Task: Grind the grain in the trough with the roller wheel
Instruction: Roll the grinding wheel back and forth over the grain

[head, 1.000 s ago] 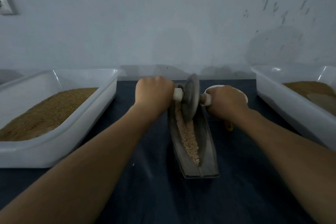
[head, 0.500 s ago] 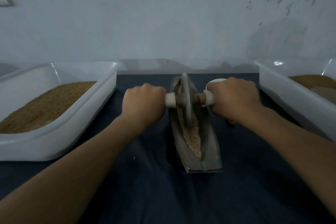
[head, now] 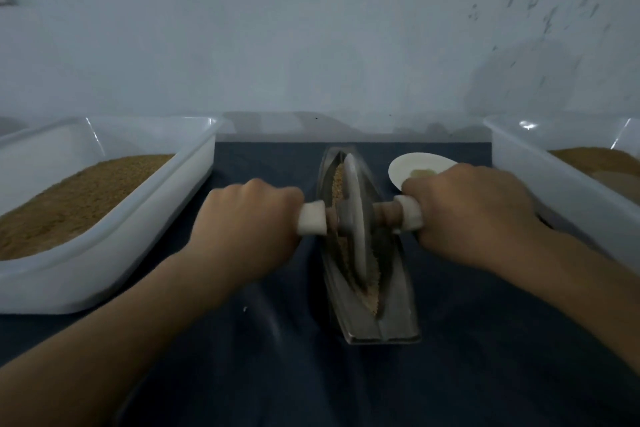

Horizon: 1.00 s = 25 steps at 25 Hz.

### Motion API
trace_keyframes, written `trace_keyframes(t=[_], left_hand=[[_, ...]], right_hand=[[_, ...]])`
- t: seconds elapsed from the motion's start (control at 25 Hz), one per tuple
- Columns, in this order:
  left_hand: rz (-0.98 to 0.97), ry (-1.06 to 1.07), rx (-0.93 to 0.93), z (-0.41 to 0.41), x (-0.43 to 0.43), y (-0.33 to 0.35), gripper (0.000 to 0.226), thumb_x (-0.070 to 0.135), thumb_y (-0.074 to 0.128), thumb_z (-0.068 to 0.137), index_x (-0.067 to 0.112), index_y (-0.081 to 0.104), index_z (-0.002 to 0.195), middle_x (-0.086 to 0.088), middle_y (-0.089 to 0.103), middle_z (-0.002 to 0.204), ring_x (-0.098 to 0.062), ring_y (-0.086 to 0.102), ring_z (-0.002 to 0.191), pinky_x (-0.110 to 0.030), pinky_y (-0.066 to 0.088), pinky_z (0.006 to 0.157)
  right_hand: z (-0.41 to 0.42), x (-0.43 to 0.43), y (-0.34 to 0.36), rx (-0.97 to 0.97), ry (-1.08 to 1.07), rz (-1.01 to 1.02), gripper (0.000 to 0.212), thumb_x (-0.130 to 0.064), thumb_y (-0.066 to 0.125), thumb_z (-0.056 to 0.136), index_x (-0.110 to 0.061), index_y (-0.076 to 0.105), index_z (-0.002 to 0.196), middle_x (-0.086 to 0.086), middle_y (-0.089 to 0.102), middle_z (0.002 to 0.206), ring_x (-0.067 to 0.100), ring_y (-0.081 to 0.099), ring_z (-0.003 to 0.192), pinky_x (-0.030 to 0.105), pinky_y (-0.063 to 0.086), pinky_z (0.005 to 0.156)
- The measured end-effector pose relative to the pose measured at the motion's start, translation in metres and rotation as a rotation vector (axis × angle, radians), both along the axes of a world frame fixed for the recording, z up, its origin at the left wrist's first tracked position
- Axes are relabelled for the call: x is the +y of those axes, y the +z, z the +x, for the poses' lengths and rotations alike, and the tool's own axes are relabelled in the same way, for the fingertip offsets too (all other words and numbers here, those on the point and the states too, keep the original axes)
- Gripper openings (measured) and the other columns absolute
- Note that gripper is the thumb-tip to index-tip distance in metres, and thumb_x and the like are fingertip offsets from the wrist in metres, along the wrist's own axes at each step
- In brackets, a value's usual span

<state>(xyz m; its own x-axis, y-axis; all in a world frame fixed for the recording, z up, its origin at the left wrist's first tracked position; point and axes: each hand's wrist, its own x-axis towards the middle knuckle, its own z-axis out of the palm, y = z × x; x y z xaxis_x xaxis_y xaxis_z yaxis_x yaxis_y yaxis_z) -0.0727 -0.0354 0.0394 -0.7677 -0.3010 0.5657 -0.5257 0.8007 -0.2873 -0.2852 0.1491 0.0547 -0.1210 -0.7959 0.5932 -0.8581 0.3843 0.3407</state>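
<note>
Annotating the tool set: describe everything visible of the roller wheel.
The roller wheel is a thin grey disc, metal or stone by its look, standing on edge in the trough, its lower rim in the grain. A brownish axle passes through its hub, with a white grip at each end. The left hand grips one, the right hand the other. Its outline is slightly blurred.
</note>
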Motion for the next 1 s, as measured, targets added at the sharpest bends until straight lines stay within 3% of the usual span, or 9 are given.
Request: trace_keyframes(t=[0.12, 0.2, 0.36, 0.52, 0.6, 0.68, 0.84, 0.92, 1.0], left_hand=[[0.119, 0.187, -0.037, -0.047, -0.014, 0.016, 0.008, 0.033, 0.059, 0.085, 0.026, 0.056, 0.081, 0.002, 0.053, 0.074, -0.022, 0.044, 0.061, -0.032, 0.034, 0.056], [0.134, 0.219, -0.068, -0.066, -0.021, 0.024, 0.006, 0.029, 0.058, 0.089, 0.024, 0.062, 0.090, 0.002, 0.050, 0.076, -0.022, 0.046, 0.065, -0.033, 0.035, 0.058], [-0.001, 0.017, -0.029, -0.019, -0.002, 0.008, 0.027, 0.037, 0.067, 0.075, 0.031, 0.041, 0.069, 0.011, 0.031, 0.058, -0.015, 0.032, 0.049, -0.024, 0.020, 0.047], [-0.032, -0.055, 0.013, 0.005, 0.005, 0.006, 0.037, 0.041, 0.062, 0.063, 0.034, 0.026, 0.065, 0.012, 0.023, 0.051, -0.012, 0.019, 0.042, -0.017, 0.005, 0.048], [0.050, 0.083, -0.028, -0.013, -0.001, -0.001, 0.024, 0.039, 0.063, 0.076, 0.031, 0.042, 0.067, 0.011, 0.032, 0.057, -0.014, 0.030, 0.047, -0.023, 0.017, 0.046], [0.135, 0.183, -0.040, -0.045, -0.014, 0.012, 0.007, 0.034, 0.059, 0.087, 0.028, 0.059, 0.084, 0.005, 0.046, 0.070, -0.019, 0.043, 0.060, -0.031, 0.032, 0.055], [0.082, 0.165, -0.122, -0.058, -0.013, 0.032, 0.010, 0.031, 0.062, 0.087, 0.026, 0.065, 0.095, 0.001, 0.055, 0.078, -0.024, 0.055, 0.069, -0.034, 0.035, 0.058], [-0.028, 0.061, -0.065, -0.031, 0.000, 0.017, 0.012, 0.033, 0.070, 0.076, 0.029, 0.059, 0.078, 0.007, 0.035, 0.061, -0.021, 0.043, 0.052, -0.028, 0.025, 0.048], [-0.075, -0.038, -0.016, -0.004, 0.009, 0.006, 0.039, 0.036, 0.078, 0.059, 0.032, 0.039, 0.063, 0.011, 0.022, 0.054, -0.015, 0.024, 0.042, -0.018, 0.008, 0.046]], right_hand=[[-0.011, -0.042, 0.020, -0.262, -0.195, 0.190, 0.010, -0.031, 0.068, 0.079, -0.032, 0.057, 0.081, -0.008, 0.055, 0.074, 0.014, 0.046, 0.061, 0.028, 0.034, 0.054], [-0.018, -0.055, 0.022, -0.397, -0.256, 0.238, 0.008, -0.029, 0.066, 0.084, -0.032, 0.061, 0.090, -0.004, 0.062, 0.088, 0.018, 0.054, 0.075, 0.031, 0.040, 0.063], [-0.002, -0.004, 0.000, -0.108, -0.126, 0.087, 0.025, -0.037, 0.070, 0.069, -0.033, 0.045, 0.069, -0.012, 0.036, 0.059, 0.009, 0.028, 0.048, 0.021, 0.018, 0.045], [0.003, 0.020, 0.000, 0.029, 0.002, -0.013, 0.037, -0.045, 0.074, 0.052, -0.035, 0.041, 0.065, -0.017, 0.013, 0.055, 0.003, 0.011, 0.044, 0.014, 0.007, 0.048], [0.003, -0.011, 0.009, 0.015, -0.124, 0.086, 0.041, -0.041, 0.076, 0.061, -0.033, 0.036, 0.063, -0.014, 0.028, 0.057, 0.005, 0.022, 0.046, 0.019, 0.018, 0.046], [-0.005, -0.045, 0.018, -0.210, -0.169, 0.135, 0.036, -0.044, 0.070, 0.081, -0.031, 0.039, 0.068, -0.008, 0.052, 0.072, 0.017, 0.048, 0.062, 0.029, 0.035, 0.055], [-0.017, -0.046, 0.013, -0.400, -0.224, 0.200, 0.017, -0.041, 0.065, 0.083, -0.030, 0.053, 0.078, -0.008, 0.057, 0.081, 0.019, 0.058, 0.076, 0.028, 0.033, 0.055], [-0.012, -0.016, -0.003, -0.195, -0.106, 0.086, 0.023, -0.039, 0.064, 0.073, -0.032, 0.042, 0.069, -0.012, 0.042, 0.064, 0.011, 0.042, 0.054, 0.023, 0.022, 0.047], [-0.003, 0.011, -0.011, -0.049, 0.012, -0.015, 0.035, -0.043, 0.065, 0.060, -0.038, 0.031, 0.066, -0.017, 0.020, 0.056, 0.000, 0.012, 0.048, 0.016, 0.009, 0.049]])
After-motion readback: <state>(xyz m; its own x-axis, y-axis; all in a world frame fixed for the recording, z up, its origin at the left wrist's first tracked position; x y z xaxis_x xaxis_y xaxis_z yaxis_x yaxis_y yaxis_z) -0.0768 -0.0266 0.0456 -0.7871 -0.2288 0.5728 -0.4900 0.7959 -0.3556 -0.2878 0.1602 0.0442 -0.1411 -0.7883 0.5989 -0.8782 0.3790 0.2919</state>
